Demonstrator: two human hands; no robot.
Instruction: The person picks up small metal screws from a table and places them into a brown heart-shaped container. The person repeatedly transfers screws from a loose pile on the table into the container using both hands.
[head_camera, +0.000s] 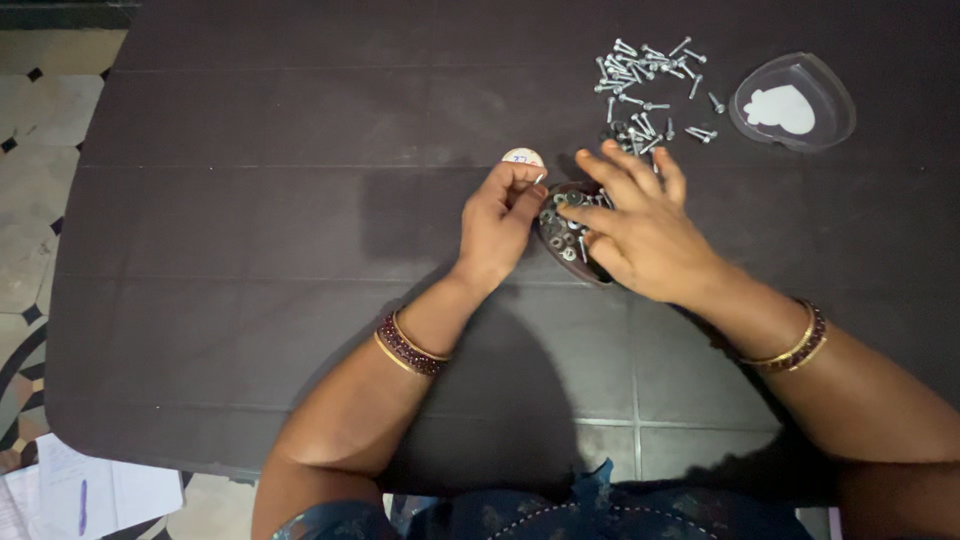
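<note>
My left hand (498, 222) pinches a small silver screw (539, 179) between thumb and fingers, just left of a dark heart-shaped container (556, 235) filled with nuts and screws. My right hand (640, 222) lies over the right part of that container, fingers spread, fingertips among the small parts inside. A loose pile of silver screws (645, 90) lies on the dark table (300, 150) just beyond my right hand. Both wrists wear bangles.
A clear heart-shaped lid (792, 103) with a white heart inside lies at the far right. A small round white disc (522, 157) sits just beyond my left hand. Tiled floor and papers with a pen (82, 492) show at the left.
</note>
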